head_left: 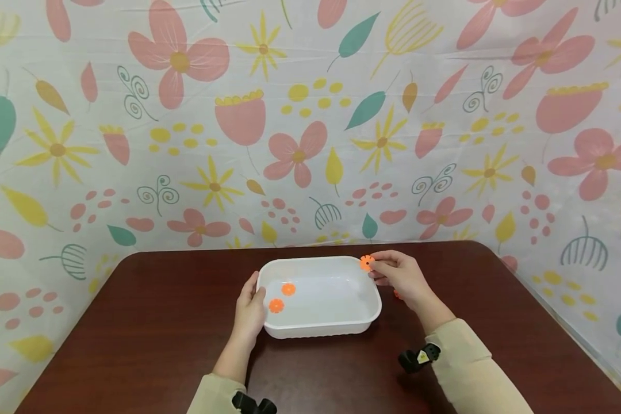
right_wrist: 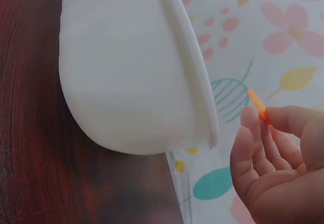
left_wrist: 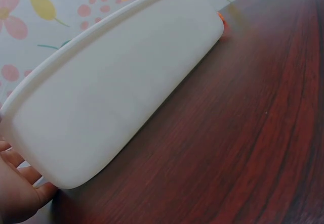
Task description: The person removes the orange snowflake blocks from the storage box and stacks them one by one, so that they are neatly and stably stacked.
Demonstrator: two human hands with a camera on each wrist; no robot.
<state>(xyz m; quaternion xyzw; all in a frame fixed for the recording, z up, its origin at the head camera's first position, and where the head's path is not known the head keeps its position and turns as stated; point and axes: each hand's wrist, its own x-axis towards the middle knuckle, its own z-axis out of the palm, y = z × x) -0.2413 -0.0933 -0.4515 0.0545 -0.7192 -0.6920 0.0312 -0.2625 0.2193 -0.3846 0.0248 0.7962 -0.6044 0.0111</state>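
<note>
A white rectangular plastic basin (head_left: 321,332) sits on the table. My left hand (head_left: 249,310) grips its left end, thumb at the rim and fingers along the outer wall; in the left wrist view the fingers (left_wrist: 30,176) lie against that end. Two orange notched plastic discs (head_left: 288,289) lie inside the basin toward the left. Over the far right corner, my right hand (head_left: 398,273) pinches another orange notched disc (head_left: 367,263) between thumb and fingertips. The right wrist view shows this held disc (right_wrist: 257,104) nearly edge-on, above the rim's height.
Beside the basin's right end, an orange piece (head_left: 397,294) shows partly behind my right wrist. The dark reddish-brown wooden table (head_left: 150,333) has rounded far corners. A flower-patterned cloth (head_left: 300,115) hangs behind it and along the sides. Black devices (head_left: 419,357) are strapped at both wrists.
</note>
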